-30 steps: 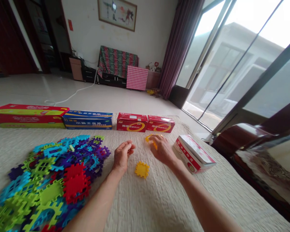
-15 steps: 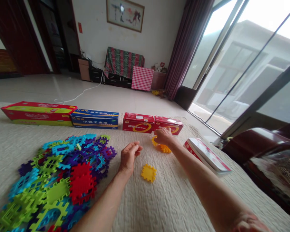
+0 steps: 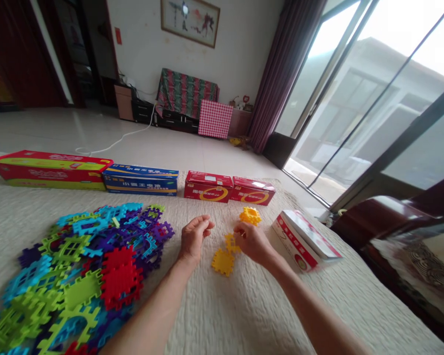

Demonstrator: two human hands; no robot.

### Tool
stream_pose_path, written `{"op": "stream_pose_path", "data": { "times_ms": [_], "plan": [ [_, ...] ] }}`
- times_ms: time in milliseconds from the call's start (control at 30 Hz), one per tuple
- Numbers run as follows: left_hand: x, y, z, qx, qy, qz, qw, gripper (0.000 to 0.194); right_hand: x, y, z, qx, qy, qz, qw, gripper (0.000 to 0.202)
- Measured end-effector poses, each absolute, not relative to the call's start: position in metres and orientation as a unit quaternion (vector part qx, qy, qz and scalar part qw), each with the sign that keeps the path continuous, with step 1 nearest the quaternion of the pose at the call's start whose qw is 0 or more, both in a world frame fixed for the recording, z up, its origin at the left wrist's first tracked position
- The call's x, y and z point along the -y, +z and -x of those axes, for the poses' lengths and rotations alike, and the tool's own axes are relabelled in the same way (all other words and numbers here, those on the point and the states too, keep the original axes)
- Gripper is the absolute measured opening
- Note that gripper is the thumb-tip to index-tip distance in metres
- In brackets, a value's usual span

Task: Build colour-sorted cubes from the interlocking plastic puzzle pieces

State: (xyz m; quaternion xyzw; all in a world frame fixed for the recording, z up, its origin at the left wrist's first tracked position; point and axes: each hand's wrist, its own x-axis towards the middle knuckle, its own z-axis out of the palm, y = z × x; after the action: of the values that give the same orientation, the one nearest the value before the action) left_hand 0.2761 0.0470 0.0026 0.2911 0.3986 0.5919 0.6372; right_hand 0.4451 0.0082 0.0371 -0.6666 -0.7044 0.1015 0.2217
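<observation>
A flat square yellow interlocking building piece [image 3: 222,262] with notched edges lies on the quilted cover. My right hand [image 3: 254,242] pinches a second yellow building piece [image 3: 231,242], an openwork one, just above and beside the square; whether the two touch I cannot tell. Beyond that hand sit more yellow pieces [image 3: 250,215], bunched together. My left hand [image 3: 194,237] hovers left of the yellow square with its fingers curled closed, and no piece shows in them. A large heap of mixed pieces [image 3: 120,278] in green, blue, purple and red spreads to its left.
Along the far side stand a long red-and-green box [image 3: 52,172], a blue box [image 3: 140,180] and two red boxes [image 3: 208,187]. A white-and-red carton [image 3: 303,239] is to the right of my right hand. A dark wooden armrest [image 3: 377,217] borders the right side.
My right hand has come back toward me from beside the red boxes, bringing a yellow openwork piece near the square one. My left hand stays closed in nearly the same place.
</observation>
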Motion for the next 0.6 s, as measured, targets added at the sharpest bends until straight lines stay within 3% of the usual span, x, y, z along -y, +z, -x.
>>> {"op": "stream_pose_path", "data": {
  "times_ms": [233, 467, 600],
  "plan": [
    [-0.046, 0.002, -0.276, -0.398, 0.591, -0.296, 0.636, 0.033, 0.000, 0.030, -0.461, 0.804, 0.143, 0.539, 0.205, 0.043],
    [-0.046, 0.002, -0.276, -0.398, 0.589, -0.304, 0.634, 0.035, 0.011, 0.037, -0.460, 0.829, 0.139, 0.517, 0.162, 0.037],
    [-0.046, 0.001, -0.276, -0.402, 0.583, -0.307, 0.636, 0.036, 0.003, 0.055, -0.474, 0.815, 0.102, 0.529, 0.214, 0.041]
  ]
}}
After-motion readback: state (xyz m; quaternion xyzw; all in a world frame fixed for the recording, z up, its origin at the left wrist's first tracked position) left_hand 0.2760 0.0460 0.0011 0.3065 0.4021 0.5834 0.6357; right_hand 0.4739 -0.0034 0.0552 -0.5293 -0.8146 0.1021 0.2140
